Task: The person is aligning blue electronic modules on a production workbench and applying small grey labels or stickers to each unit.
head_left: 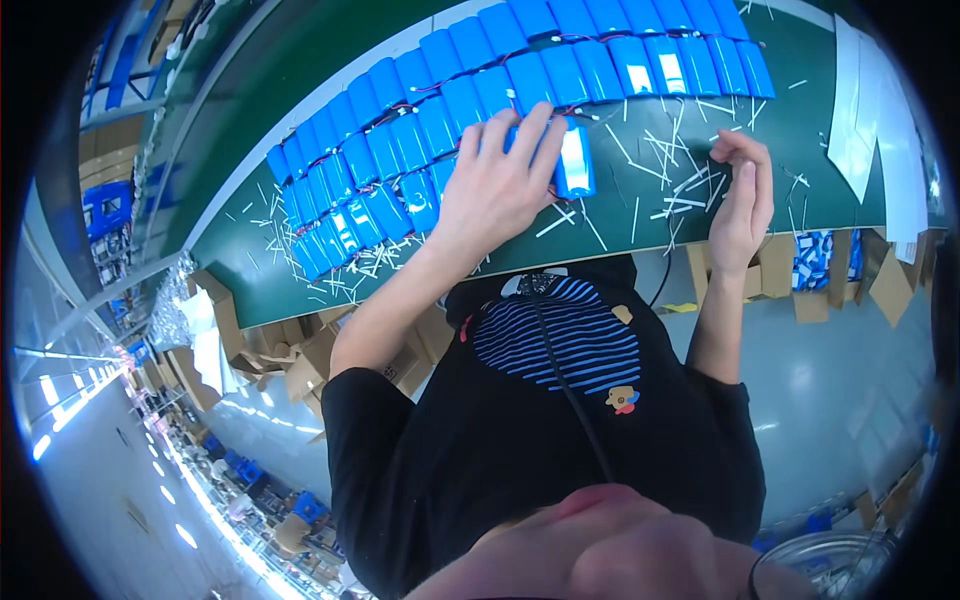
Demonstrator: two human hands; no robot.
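Your long green counter (640,235) carried rows of blue cylindrical shrink-wrapped battery packs (470,95), laid side by side with thin red and black wires between them. Your left hand (497,185) lay flat over the near row, fingers (520,135) spread across a single blue battery pack (574,160) at the row's end. Your right hand (742,195) hovered well apart, fingers curled loosely, among scattered white paper strips (668,185). Cardboard boxes (300,350) sat below the counter's edge.
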